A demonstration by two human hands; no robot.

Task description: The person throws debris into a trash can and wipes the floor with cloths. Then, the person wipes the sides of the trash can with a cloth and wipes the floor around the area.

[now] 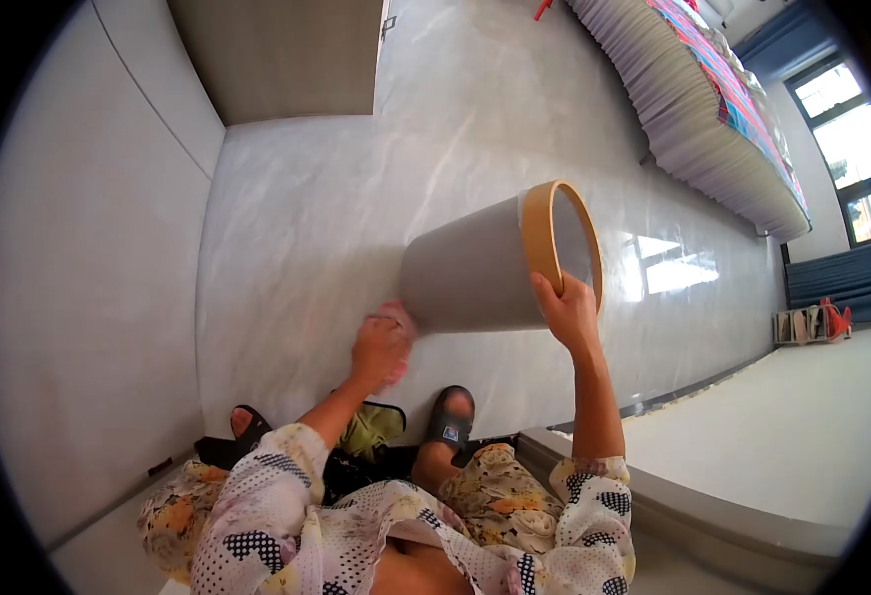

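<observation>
A grey trash can (470,263) with a tan rim is tipped on its side, its mouth facing right. My right hand (566,309) grips the rim at its lower edge, thumb outside and fingers over the opening. At the can's base, on the left, my left hand (381,347) is closed on a pink cloth (396,315), which touches or nearly touches the bottom edge. The left hand is slightly blurred. The inside of the can shows only in part.
Below my hands are my sandalled feet (450,421) and a green cloth-like item (371,428). A bed with a pleated skirt (673,129) stands at upper right. Cabinet panels (98,268) rise on the left. A small rack (802,325) with red shoes is at far right.
</observation>
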